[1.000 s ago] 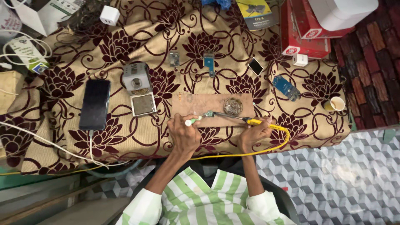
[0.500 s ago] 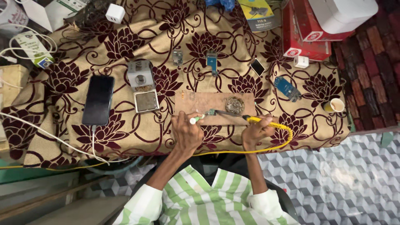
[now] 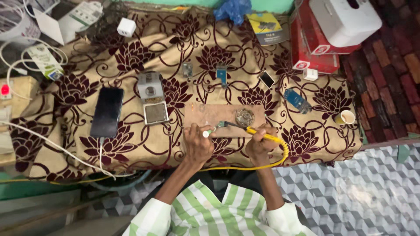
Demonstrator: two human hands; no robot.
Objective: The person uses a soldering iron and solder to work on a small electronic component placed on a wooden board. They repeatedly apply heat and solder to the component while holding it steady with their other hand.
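A soft cloth point(image 3: 131, 57) with dark red flowers and curly lines on tan is covering the counter. On it, a flat brown wooden board point(image 3: 205, 114) is lying in front of the person. The left hand point(image 3: 197, 144) is closing its grip around a thin stick with a pale green and white end point(image 3: 208, 132), and that end is pointing at a tiny part point(image 3: 221, 124) on the board. The right hand point(image 3: 259, 146) is clamping its grip on a yellow soldering iron point(image 3: 256, 132), whose dark tip is reaching to the same tiny part. A yellow cable point(image 3: 280, 159) is curving away from the iron, around the right hand and along the counter edge. Just beside the tip, a round shiny coil of wire point(image 3: 245, 117) is sitting on the board. To the left, a black phone point(image 3: 107, 111) is lying flat with a white cord plugged in, near a small grey box point(image 3: 149, 86) and a square metal pad point(image 3: 156, 113). Farther back, small blue parts point(image 3: 222, 73) are lying well apart. To the right are a blue gadget point(image 3: 295, 99), a little paper cup point(image 3: 346, 117) and red boxes point(image 3: 313, 52). Nothing is lying between the hands and the board. Green and white striped sleeves point(image 3: 210, 209) are showing below.
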